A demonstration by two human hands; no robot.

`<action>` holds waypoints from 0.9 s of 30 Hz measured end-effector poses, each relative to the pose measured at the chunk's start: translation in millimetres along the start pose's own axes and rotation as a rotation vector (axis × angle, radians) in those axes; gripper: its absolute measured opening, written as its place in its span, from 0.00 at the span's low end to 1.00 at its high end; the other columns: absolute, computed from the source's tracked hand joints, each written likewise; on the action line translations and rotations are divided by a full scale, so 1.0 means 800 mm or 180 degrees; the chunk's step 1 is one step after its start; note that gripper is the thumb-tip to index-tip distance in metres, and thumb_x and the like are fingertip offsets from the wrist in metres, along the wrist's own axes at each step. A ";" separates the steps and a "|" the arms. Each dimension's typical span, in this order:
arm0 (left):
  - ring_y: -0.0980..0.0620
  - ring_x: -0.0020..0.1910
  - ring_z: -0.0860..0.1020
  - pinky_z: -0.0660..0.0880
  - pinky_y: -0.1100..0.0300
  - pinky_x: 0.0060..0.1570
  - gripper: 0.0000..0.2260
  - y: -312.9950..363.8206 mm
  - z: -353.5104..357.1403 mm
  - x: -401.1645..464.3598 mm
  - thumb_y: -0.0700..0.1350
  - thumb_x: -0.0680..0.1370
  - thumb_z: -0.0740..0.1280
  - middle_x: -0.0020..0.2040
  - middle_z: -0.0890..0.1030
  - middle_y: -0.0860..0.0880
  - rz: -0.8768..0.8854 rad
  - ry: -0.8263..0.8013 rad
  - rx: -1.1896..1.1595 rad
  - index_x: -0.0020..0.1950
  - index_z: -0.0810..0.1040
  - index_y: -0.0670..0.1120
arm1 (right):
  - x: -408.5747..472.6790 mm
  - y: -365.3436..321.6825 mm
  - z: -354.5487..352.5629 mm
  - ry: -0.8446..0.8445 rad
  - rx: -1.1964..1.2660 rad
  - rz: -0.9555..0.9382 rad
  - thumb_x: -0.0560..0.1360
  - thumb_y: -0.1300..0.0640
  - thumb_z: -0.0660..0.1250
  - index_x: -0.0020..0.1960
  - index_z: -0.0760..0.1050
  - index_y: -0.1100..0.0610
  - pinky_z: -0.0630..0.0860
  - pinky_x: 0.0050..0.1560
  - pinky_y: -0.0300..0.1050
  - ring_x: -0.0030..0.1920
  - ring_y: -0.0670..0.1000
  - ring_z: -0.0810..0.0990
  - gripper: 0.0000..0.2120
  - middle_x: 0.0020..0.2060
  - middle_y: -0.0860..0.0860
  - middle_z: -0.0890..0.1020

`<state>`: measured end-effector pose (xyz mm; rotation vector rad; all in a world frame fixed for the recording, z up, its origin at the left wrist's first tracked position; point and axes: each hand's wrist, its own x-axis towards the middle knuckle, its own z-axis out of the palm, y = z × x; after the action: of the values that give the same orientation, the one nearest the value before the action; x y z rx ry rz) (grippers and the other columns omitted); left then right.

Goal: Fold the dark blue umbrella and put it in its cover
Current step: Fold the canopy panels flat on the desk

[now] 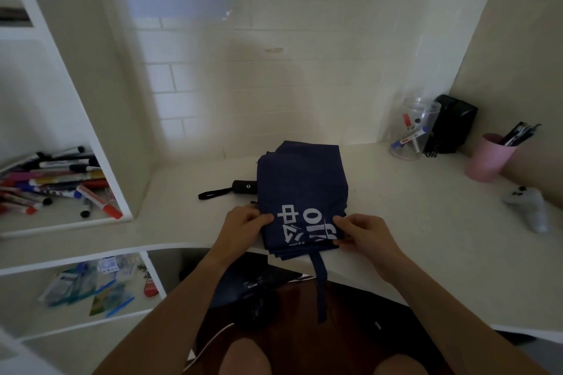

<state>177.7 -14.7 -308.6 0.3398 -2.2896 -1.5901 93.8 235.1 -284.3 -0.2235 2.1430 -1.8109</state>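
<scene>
The dark blue umbrella (pixel 301 183) lies collapsed on the white desk (pixel 411 222), its cloth flattened into a stack of panels with white lettering near the front edge. Its black handle (pixel 243 186) with a wrist loop sticks out to the left. A blue closing strap (pixel 320 283) hangs off the desk's front edge. My left hand (pixel 243 225) pinches the cloth's near left edge. My right hand (pixel 362 233) pinches the near right edge. A dark bundle (pixel 240 289) lies below the desk by my lap; whether it is the cover I cannot tell.
A clear jar of markers (pixel 414 128), a black box (pixel 451 123) and a pink cup of pens (pixel 490 157) stand at the back right. A white game controller (pixel 530 207) lies at the right. Left shelves hold several markers (pixel 58 183) and packets (pixel 91 286).
</scene>
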 end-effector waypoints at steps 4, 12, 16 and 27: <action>0.53 0.41 0.83 0.79 0.56 0.47 0.21 0.003 0.002 -0.009 0.52 0.80 0.69 0.43 0.85 0.48 0.0195 0.0117 0.0454 0.32 0.82 0.39 | 0.007 0.001 0.007 0.0128 -0.0524 0.0035 0.77 0.47 0.70 0.46 0.83 0.62 0.77 0.34 0.42 0.37 0.54 0.84 0.17 0.39 0.59 0.87; 0.56 0.53 0.78 0.73 0.55 0.59 0.20 -0.012 0.004 -0.017 0.60 0.75 0.71 0.58 0.83 0.52 0.0299 -0.0055 0.1492 0.34 0.85 0.46 | 0.017 0.014 0.009 0.0485 -0.1914 -0.0448 0.80 0.48 0.65 0.29 0.68 0.60 0.64 0.30 0.41 0.27 0.50 0.68 0.25 0.24 0.55 0.70; 0.58 0.52 0.71 0.71 0.52 0.63 0.20 -0.016 0.007 -0.026 0.57 0.74 0.74 0.58 0.82 0.50 0.0679 0.0057 0.1911 0.28 0.80 0.46 | 0.014 0.017 0.012 0.0691 -0.3084 -0.0500 0.80 0.42 0.63 0.33 0.73 0.58 0.70 0.30 0.42 0.29 0.48 0.74 0.24 0.29 0.50 0.77; 0.50 0.62 0.73 0.71 0.60 0.57 0.18 -0.016 0.013 -0.030 0.60 0.73 0.73 0.62 0.77 0.46 0.0710 0.0096 0.2244 0.32 0.77 0.48 | 0.017 0.037 0.023 -0.0031 -0.3719 -0.2803 0.78 0.48 0.61 0.65 0.77 0.50 0.75 0.61 0.49 0.60 0.54 0.73 0.17 0.62 0.50 0.77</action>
<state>195.5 -1.1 -327.5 0.2505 -2.6824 -0.6300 89.7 219.0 -318.0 -1.5939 3.0651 -0.4842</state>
